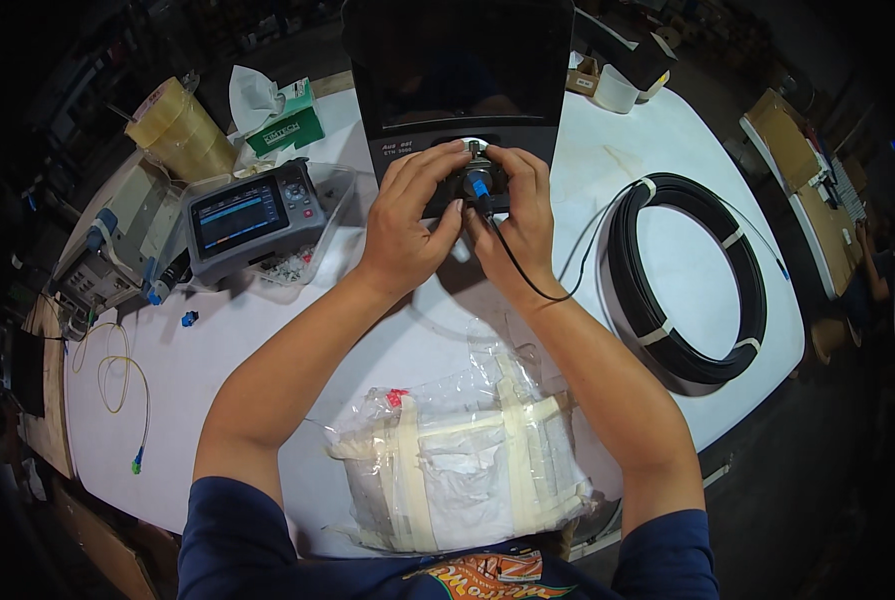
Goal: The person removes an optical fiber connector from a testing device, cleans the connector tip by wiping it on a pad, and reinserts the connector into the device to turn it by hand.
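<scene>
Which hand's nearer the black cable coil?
Right. The right hand is left of the black cable coil, at the black device; the left hand is farther left, also at the device.

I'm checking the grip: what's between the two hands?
In the head view: a blue connector with black cable, and a round fitting.

In front of you: black machine (462,75), upright, screen dark, round metal fitting low on its front. Blue plug (481,188) is at that fitting; can't tell if it's seated. Its thin black cable (512,262) loops down, then up to the black coil (622,260), white-banded, flat to your right.
</scene>
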A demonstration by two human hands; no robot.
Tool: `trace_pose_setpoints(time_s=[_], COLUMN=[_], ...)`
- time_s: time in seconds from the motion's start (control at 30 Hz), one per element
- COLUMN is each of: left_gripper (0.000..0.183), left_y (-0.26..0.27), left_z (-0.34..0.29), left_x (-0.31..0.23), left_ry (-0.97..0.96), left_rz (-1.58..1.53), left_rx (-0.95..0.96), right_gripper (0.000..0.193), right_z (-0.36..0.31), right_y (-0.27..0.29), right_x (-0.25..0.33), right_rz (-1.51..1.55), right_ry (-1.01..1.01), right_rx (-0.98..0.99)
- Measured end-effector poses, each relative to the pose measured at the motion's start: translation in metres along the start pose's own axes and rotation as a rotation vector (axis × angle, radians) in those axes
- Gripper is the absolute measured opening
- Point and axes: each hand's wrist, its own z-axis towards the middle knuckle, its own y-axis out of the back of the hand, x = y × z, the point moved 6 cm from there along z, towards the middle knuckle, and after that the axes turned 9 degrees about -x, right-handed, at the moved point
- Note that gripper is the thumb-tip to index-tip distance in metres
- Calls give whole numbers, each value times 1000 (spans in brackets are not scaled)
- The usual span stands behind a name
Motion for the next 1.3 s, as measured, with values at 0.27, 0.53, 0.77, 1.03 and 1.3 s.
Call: trace_pose_setpoints(time_s=[0.27,0.53,0.77,1.03,1.3], left_gripper=[57,57,58,58,57], left_y=[-1,-3,-5,-4,-2], left_z=[-1,-1,-1,-2,-2], left_x=[-1,-2,-2,0,2], left_ry=[-59,-48,-39,-34,-45], left_rz=[68,39,21,38,44], left_rx=[34,50,54,60,66], right_gripper=[76,77,71,74,64], right_z=[-1,-2,-3,-3,-4], right_y=[-1,1,4,2,1], right_x=[9,7,6,10,9], right_rz=[-8,49,32,44,58], right_ry=[97,65,81,98,109], right_rx=[9,17,37,19,14])
